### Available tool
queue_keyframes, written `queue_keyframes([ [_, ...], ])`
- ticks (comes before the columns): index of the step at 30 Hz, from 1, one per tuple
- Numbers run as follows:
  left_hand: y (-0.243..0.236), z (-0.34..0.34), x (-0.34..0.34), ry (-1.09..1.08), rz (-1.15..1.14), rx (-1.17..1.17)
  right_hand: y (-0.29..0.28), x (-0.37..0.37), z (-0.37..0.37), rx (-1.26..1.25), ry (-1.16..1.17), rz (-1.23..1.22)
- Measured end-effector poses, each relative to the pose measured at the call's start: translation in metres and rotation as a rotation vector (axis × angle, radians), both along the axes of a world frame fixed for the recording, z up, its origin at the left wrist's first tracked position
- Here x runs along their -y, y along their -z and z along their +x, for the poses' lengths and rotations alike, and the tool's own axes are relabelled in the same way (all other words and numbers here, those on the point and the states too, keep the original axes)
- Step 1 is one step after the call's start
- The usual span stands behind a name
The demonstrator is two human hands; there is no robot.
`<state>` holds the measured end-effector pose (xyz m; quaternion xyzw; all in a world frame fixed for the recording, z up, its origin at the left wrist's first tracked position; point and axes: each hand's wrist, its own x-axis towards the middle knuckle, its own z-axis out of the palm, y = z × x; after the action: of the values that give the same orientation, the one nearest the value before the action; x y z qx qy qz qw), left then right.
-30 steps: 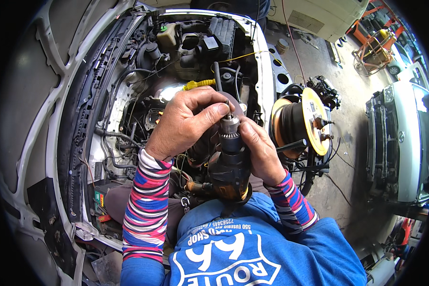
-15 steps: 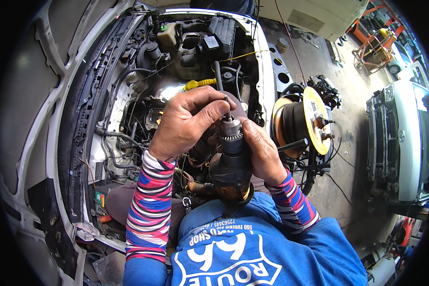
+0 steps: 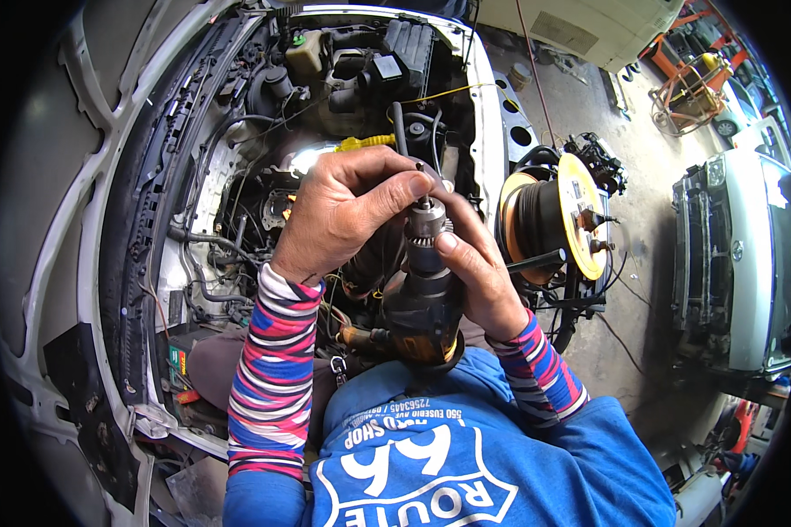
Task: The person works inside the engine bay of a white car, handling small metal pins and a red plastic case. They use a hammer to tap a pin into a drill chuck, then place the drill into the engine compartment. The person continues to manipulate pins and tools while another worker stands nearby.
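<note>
A black and yellow power drill (image 3: 424,316) stands nose up in front of my chest, its toothed silver chuck (image 3: 425,221) at the top. From the chuck juts a thin dark drill bit (image 3: 420,171). Thumb and forefinger of my left hand (image 3: 338,211) pinch this bit just above the jaws. My right hand (image 3: 482,272) is closed around the chuck from the right, thumb in front; its other fingers are partly hidden behind.
An open engine bay (image 3: 325,114) with hoses and wiring lies ahead and left, lit by a yellow work lamp (image 3: 365,142). The raised hood (image 3: 61,246) rises at left. A cable reel (image 3: 580,215) stands close on the right. Farther right is a white car front (image 3: 734,255).
My right thumb has shifted leftward and down across the chuck, and the fingers behind have turned with it. My left hand keeps its pinch at the bit, nearly unmoved.
</note>
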<state>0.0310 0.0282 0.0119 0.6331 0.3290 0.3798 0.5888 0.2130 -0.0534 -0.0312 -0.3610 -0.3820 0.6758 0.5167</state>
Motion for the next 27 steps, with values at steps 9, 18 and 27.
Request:
queue_keyframes([
  [9,0.003,-0.001,-0.005,0.030,0.184,-0.045,-0.004,0.005,-0.021,0.122,0.170,0.035],
  [18,0.002,0.002,-0.010,-0.059,0.621,-0.112,-0.006,-0.047,0.009,-0.025,-0.505,0.067],
  [27,0.113,-0.015,-0.010,-0.239,0.131,0.251,-0.007,-0.016,-0.018,0.516,0.142,0.048],
])
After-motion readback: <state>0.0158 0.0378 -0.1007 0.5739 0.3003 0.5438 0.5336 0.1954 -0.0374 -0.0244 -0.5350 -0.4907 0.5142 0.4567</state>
